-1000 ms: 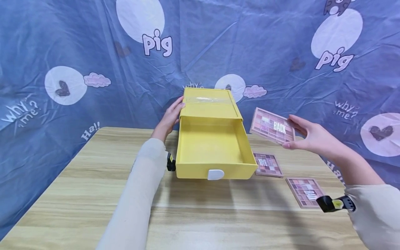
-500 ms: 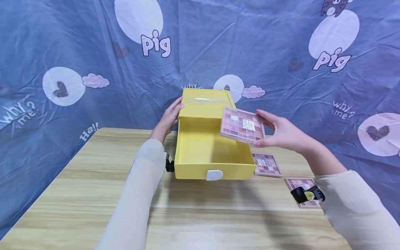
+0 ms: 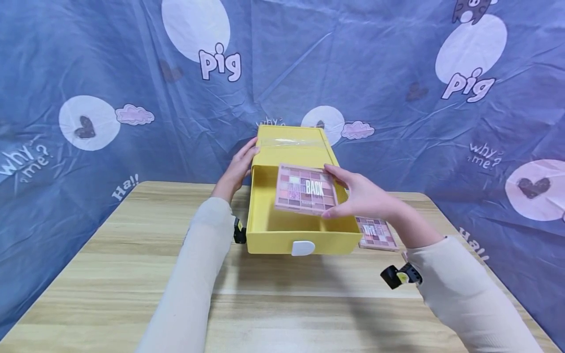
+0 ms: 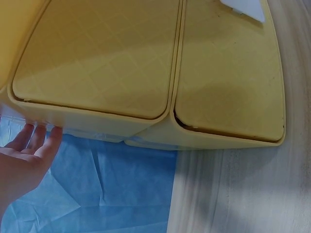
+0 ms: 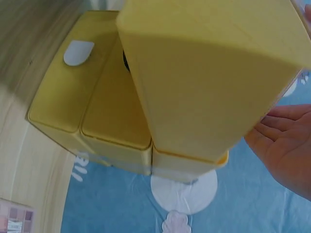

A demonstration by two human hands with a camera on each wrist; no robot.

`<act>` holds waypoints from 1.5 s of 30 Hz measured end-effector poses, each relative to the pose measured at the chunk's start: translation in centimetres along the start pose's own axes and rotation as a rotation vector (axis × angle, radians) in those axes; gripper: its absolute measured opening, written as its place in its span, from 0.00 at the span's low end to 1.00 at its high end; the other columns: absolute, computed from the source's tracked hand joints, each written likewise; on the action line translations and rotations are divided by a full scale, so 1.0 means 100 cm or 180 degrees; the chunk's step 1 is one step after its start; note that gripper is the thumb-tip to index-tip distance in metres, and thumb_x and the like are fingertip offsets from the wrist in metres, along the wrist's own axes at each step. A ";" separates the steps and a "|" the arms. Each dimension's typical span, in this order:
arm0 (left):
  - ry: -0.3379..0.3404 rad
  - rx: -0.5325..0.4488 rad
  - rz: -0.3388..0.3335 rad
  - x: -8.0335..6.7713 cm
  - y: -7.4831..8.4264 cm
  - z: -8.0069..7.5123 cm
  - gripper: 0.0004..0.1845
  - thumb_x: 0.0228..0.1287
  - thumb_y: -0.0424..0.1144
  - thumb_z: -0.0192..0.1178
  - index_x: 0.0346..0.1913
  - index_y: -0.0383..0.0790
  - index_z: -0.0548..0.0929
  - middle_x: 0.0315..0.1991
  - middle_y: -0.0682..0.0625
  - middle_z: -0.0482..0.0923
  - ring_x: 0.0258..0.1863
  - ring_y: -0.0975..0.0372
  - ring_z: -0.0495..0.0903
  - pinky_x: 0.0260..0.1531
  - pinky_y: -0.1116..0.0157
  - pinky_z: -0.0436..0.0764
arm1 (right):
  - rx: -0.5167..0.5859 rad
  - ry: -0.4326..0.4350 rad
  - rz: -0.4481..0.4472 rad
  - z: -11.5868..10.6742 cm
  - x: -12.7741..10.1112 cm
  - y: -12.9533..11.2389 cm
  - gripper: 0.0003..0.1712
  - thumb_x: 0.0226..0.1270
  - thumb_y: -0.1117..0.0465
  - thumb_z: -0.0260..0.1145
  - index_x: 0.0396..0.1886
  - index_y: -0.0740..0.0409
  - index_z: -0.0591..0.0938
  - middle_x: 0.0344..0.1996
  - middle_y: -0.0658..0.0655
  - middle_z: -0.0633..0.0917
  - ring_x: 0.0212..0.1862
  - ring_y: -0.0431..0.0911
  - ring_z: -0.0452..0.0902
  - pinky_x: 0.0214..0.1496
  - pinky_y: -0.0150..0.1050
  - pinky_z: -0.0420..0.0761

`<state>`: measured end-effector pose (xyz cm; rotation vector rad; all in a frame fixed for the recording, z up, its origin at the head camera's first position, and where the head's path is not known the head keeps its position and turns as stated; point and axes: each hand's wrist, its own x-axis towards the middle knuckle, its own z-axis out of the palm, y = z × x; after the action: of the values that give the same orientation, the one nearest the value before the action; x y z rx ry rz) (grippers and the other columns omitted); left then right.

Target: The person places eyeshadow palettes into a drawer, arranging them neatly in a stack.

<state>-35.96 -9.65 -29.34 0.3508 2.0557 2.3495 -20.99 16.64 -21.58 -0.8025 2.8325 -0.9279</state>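
Right hand: the right hand [image 3: 359, 196] pinches the held palette [image 3: 306, 189] by its right edge, fingers on top and thumb beneath, so the palette sits just left of the hand.
Held palette: a flat pink eyeshadow palette with the word BACK on its face, tilted slightly and hanging in the air above the drawer [image 3: 300, 223], not touching its floor; in the right wrist view its underside shows as a large yellow-looking slab [image 5: 214, 73] close to the lens.
Drawer: yellow, pulled out toward the person, with a white tab handle [image 3: 303, 247] on its front wall; its inside is partly hidden by the held palette.
Left hand: the left hand [image 3: 238, 166] lies flat against the left side of the yellow box [image 3: 291, 147], fingers straight and gripping nothing; the left wrist view shows the fingertips [image 4: 41, 138] touching the box's lower edge.
Yellow box: it stands at the far edge of the table [image 3: 110, 274], against the blue cloth [image 3: 110, 63], between the two hands.
Second palette: another pink palette [image 3: 376, 232] lies flat on the table just right of the drawer, below the right wrist and touched by neither hand.
Sleeves: both forearms wear cream sleeves [image 3: 190, 274].
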 end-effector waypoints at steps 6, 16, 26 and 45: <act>0.0018 0.0008 0.0015 0.001 0.000 0.000 0.27 0.58 0.47 0.51 0.62 0.55 0.62 0.61 0.53 0.58 0.58 0.60 0.56 0.52 0.52 0.59 | -0.0119 -0.0065 0.0050 0.013 0.008 -0.007 0.62 0.31 0.45 0.74 0.65 0.59 0.52 0.57 0.56 0.65 0.49 0.47 0.63 0.51 0.42 0.62; 0.0050 0.0045 0.0066 0.000 -0.003 -0.001 0.27 0.58 0.48 0.51 0.62 0.55 0.63 0.61 0.55 0.58 0.58 0.60 0.57 0.51 0.52 0.60 | -0.0131 -0.0152 -0.0142 0.028 0.016 -0.012 0.61 0.29 0.46 0.74 0.64 0.64 0.54 0.60 0.58 0.61 0.60 0.46 0.55 0.58 0.41 0.56; 0.0044 0.0036 0.0050 0.000 -0.002 0.000 0.26 0.58 0.48 0.51 0.62 0.56 0.63 0.60 0.54 0.60 0.58 0.60 0.57 0.52 0.52 0.59 | -0.0388 -0.0194 -0.0316 0.039 0.026 -0.012 0.57 0.30 0.51 0.73 0.62 0.68 0.56 0.59 0.62 0.63 0.59 0.50 0.57 0.58 0.42 0.57; -0.0004 -0.0030 0.0075 -0.002 0.000 0.001 0.27 0.60 0.46 0.49 0.63 0.53 0.60 0.61 0.51 0.59 0.56 0.58 0.61 0.50 0.57 0.64 | -0.0651 -0.0344 -0.0421 0.047 0.031 -0.013 0.54 0.35 0.53 0.72 0.60 0.72 0.57 0.59 0.65 0.62 0.59 0.53 0.56 0.59 0.42 0.56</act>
<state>-35.75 -9.56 -29.39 0.3782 2.0505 2.3708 -22.13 11.71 -24.32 -1.0390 2.8393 -0.5921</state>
